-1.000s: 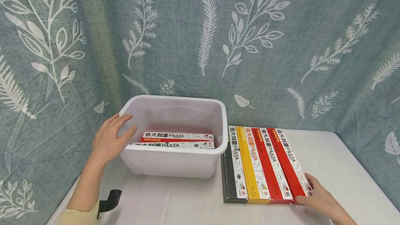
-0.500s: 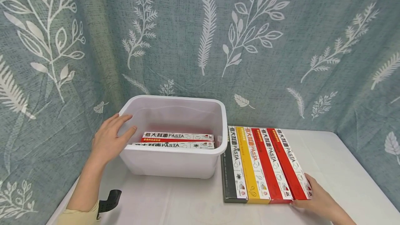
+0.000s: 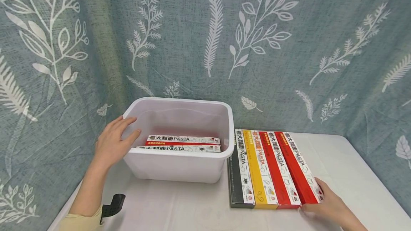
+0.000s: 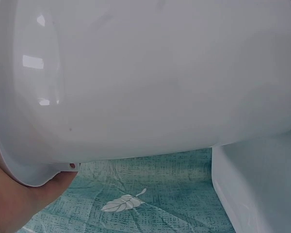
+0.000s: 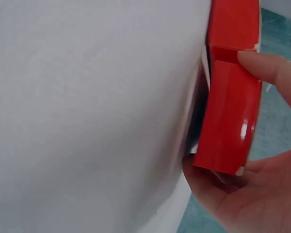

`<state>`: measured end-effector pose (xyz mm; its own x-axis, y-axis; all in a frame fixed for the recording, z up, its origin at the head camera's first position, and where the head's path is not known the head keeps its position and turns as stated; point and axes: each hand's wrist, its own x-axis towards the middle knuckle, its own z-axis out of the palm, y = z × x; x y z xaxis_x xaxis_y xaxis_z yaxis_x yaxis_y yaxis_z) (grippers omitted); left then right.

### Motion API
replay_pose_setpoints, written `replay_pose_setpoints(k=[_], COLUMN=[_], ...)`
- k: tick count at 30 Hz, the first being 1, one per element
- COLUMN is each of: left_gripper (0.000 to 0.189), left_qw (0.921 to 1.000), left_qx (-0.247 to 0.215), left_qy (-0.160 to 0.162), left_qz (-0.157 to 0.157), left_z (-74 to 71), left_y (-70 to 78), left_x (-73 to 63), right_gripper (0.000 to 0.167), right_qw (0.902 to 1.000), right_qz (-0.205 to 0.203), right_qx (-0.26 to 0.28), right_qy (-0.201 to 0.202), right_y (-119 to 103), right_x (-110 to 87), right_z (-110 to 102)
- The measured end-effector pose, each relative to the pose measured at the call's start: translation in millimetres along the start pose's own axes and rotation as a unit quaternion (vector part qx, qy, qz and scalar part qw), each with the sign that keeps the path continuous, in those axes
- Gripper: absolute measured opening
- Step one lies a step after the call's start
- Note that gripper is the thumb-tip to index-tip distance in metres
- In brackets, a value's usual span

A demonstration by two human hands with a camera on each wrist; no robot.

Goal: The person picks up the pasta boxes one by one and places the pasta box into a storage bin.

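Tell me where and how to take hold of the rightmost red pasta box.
Probably pinch the rightmost red pasta box by its near end, coming from the near right. It is long and narrow, its near end is unblocked by other boxes, and no box adjoins its right side, while the neighbouring red box lies close along its left.

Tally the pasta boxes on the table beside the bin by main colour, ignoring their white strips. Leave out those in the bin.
Black box: 1
Yellow box: 1
Red boxes: 2
Total: 4
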<state>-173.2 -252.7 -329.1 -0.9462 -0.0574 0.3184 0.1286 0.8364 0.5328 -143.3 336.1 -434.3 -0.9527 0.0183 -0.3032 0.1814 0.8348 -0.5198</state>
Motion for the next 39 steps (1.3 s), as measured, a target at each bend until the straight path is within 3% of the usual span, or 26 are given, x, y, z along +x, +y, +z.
replay_pose_setpoints(k=[5,13,18,23,26,31,35,39], left_gripper=[0.055,0.054,0.054,0.054,0.054,0.054,0.054,0.054], left_qw=[1.0000,1.0000,1.0000,1.0000,1.0000,0.9999,1.0000,0.9999], left_qx=[0.001,0.004,0.004,0.002,0.002,0.005,0.004,0.003], left_qy=[0.000,0.003,0.004,0.005,0.005,0.007,0.007,0.009], left_qz=[-0.001,0.000,0.001,0.004,0.005,0.007,0.006,0.008], left_z=[0.4,1.0,0.8,0.6,0.7,1.0,1.4,1.4], left_y=[0.2,-0.9,-0.5,-0.3,-0.3,-0.2,-0.6,-0.7], left_x=[0.9,0.6,0.3,0.3,0.6,1.1,1.1,1.3], right_gripper=[0.107,0.111,0.105,0.094,0.084,0.071,0.064,0.063], right_qw=[0.9979,0.9813,0.9751,0.9628,0.9483,0.9173,0.8858,0.8441], right_qz=[0.028,0.088,0.085,0.077,0.068,0.058,0.049,0.023], right_qx=[0.058,0.171,0.199,0.214,0.226,0.276,0.331,0.412], right_qy=[-0.003,0.007,0.049,0.146,0.212,0.281,0.321,0.343], right_y=[-2.4,-13.4,-20.6,-27.3,-29.8,-34.6,-40.4,-46.7], right_x=[-3.8,-12.6,-17.4,-22.9,-25.4,-28.1,-32.0,-37.1], right_z=[-12.8,-28.5,-32.7,-31.5,-29.0,-26.9,-26.2,-28.0])
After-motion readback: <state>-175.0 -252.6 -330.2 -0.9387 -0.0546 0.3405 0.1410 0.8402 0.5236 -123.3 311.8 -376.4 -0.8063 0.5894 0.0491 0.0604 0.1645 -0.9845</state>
